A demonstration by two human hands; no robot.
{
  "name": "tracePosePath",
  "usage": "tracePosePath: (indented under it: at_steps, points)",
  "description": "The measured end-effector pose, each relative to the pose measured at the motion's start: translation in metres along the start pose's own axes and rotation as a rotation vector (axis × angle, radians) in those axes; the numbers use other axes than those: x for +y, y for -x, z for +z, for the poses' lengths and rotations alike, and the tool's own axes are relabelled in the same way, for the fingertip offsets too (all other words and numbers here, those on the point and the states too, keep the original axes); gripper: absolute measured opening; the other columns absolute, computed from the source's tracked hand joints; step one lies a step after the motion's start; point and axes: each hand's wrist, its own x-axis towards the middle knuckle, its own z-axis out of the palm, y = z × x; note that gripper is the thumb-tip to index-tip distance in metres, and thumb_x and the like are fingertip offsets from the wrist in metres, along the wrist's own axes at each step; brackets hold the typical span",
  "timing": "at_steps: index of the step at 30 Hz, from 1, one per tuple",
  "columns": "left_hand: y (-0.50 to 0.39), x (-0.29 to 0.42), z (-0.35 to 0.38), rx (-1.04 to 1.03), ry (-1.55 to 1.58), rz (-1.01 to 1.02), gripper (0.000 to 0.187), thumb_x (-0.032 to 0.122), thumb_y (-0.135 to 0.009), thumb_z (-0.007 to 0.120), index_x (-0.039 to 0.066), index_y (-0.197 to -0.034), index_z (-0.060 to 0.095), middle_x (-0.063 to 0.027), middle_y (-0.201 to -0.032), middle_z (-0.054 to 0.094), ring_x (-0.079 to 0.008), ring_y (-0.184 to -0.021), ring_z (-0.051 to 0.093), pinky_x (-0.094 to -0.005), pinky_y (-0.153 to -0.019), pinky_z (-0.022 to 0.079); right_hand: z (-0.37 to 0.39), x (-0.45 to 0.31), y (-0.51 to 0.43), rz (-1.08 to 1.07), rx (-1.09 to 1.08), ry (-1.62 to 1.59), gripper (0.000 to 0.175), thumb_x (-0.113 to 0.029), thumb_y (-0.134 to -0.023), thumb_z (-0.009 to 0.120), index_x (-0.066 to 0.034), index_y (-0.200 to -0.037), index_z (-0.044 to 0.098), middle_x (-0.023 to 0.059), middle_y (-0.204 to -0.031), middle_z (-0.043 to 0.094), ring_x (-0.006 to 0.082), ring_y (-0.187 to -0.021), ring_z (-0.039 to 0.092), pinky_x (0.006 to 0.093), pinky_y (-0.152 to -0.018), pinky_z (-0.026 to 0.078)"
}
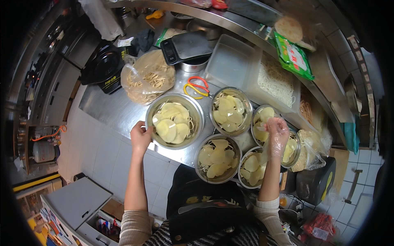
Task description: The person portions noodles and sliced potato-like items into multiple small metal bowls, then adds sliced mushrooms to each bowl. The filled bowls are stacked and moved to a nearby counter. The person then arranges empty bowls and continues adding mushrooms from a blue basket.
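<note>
My left hand (142, 136), bare, grips the rim of a large steel bowl (199, 123) that holds pale yellow slices, perhaps potato, over thin strands. Several more steel bowls stand to its right with similar slices, among them an upper one (212, 112) and a lower one (239, 153). In a clear plastic glove, my right hand (277, 130) is above the bowls at the right, its fingertips pinched together near a bowl of slices (266, 114). Whether a slice is between those fingers cannot be made out.
Scissors (197, 87) with red and yellow handles lie behind the bowls. Farther back are a bag of cut strips (147, 77), a black kitchen scale (187, 46), an open plastic bin (231, 58) and a bin of white noodles (275, 81). A steel shelf (240, 23) overhangs the counter.
</note>
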Motion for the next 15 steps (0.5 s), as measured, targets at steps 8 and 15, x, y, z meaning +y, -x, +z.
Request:
tracePosePath:
  at_steps: [8,15]
  points:
    - [0.015,-0.001,-0.016,-0.071,0.267,-0.059,0.010,0.003,-0.083,0.062,0.002,-0.085,0.052,-0.0052,-0.059,0.059,-0.0095,-0.044,0.051,-0.0243,-0.038,0.041,0.045,0.077,-0.032,-0.377,-0.103,0.432,0.001,0.000,-0.080,0.058,-0.0005,-0.080,0.058,0.0104,-0.072,0.057,0.0223,-0.067,0.056,0.0336,-0.065,0.046]
    - [0.036,0.007,-0.025,-0.032,0.277,-0.053,0.010,0.003,-0.084,0.061,0.003,-0.085,0.052,-0.0035,-0.059,0.058,-0.0082,-0.044,0.050,-0.0232,-0.039,0.040,0.026,0.076,-0.018,-0.682,-0.207,0.717,0.025,0.006,-0.075,0.054,0.0001,-0.097,0.064,0.0175,-0.091,0.064,0.0338,-0.084,0.061,0.0382,-0.078,0.048]
